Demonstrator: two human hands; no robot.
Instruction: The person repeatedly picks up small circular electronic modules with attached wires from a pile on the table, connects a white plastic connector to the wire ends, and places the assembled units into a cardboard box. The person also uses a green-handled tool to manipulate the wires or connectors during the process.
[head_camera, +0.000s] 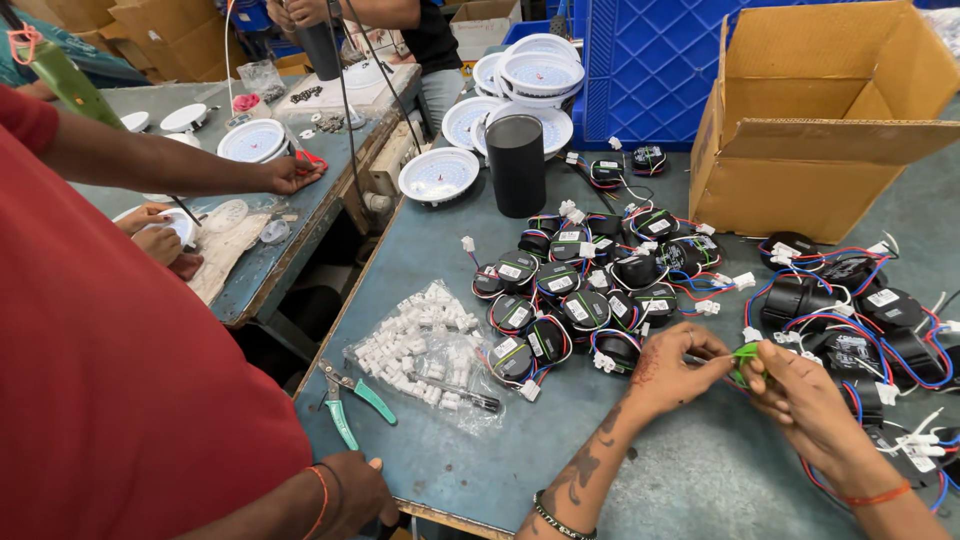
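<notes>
Fingers of both hands meet over a small green piece (745, 352) low on the table (640, 470): left hand (675, 372) pinches it from the left with thumb and forefinger closed, right hand (800, 395) pinches it from the right, fingertips bunched. What the green piece is cannot be told; fingers cover most of it, and whether a thin wire runs through the grip is unclear. Landmark is the black cylinder (516, 165) standing upright toward the table's far side. Green piece lies well below and right of the cylinder. Pile of black drivers (580, 290) with red, blue and black leads and white connectors sits just below the cylinder; a second pile (860, 310) lies further right of it, running off the right edge, so its extent is hidden. Clear bag of white connectors (425, 350) lies below and left of the cylinder, with green-handled pliers (350, 400) just left of the bag. White round lamps (438, 173) sit left of and behind the cylinder, some stacked. Open cardboard box (830, 120) stands right of it, its inside not visible. A person in a red shirt (120, 380) blocks the left foreground, body cut off; one of their hands (355, 490) rests at the table's near edge. More hands work at a second bench (260, 260) far left of the cylinder, their items too small to read.
</notes>
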